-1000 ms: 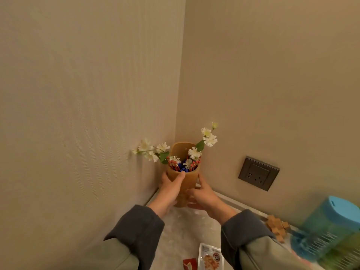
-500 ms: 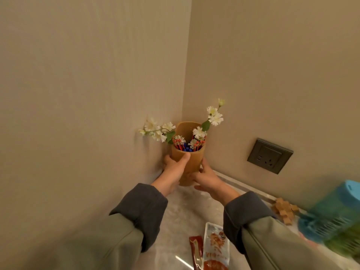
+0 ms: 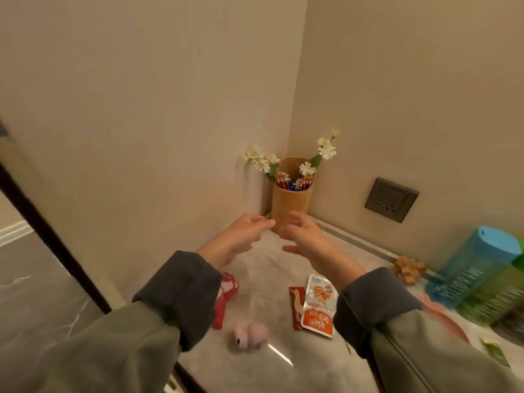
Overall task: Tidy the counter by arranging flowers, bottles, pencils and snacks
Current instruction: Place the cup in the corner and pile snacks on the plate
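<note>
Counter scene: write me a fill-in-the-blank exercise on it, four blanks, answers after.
1. The wooden cup stands in the ____ where two walls meet.
2. Both hands, left hand and right hand, hold ____.
3. The white flowers share the cup with ____.
4. The bottle has a ____ lid.

Answers: corner; nothing; pencils; blue

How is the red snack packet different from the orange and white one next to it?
The red snack packet is narrow and slim; the orange and white snack packet is much wider. The red one is one colour with a pale drawing on it; the other is white on top and orange below. The red one's edge is tucked partly under the orange and white one. Both lie flat, side by side, on the counter.
</note>
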`<state>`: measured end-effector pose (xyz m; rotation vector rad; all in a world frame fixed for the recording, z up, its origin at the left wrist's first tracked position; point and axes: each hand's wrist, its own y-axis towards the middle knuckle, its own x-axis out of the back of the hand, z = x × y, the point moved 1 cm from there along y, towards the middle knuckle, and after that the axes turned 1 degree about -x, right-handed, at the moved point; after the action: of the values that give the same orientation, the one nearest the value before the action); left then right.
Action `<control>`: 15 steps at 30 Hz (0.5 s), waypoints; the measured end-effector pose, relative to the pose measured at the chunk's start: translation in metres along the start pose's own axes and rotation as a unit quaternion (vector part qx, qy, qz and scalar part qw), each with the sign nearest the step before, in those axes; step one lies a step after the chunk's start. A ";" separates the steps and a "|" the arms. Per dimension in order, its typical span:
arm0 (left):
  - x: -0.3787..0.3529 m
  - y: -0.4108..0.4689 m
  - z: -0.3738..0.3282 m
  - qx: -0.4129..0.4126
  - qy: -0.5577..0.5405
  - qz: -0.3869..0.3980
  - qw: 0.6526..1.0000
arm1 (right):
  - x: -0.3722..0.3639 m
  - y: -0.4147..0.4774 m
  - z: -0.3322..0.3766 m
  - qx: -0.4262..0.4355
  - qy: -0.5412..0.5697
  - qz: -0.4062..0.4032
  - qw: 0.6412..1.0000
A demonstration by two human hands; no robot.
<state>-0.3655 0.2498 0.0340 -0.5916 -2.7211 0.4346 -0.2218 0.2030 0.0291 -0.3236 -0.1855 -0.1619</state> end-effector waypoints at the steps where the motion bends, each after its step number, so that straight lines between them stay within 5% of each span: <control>1: 0.003 -0.009 0.007 -0.006 0.017 -0.001 1.000 | -0.004 -0.007 -0.002 0.000 -0.008 0.007 1.000; 9: 0.012 -0.062 0.072 -0.036 0.143 -0.088 0.985 | -0.041 -0.046 -0.035 -0.033 -0.086 0.083 0.992; 15: 0.012 -0.079 0.093 -0.055 0.227 -0.112 0.966 | -0.065 -0.064 -0.066 -0.025 -0.253 0.174 0.951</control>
<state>-0.4378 0.1653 -0.0190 -0.3505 -2.3412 0.0756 -0.2860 0.1299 -0.0271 -0.4388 -0.6275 0.2718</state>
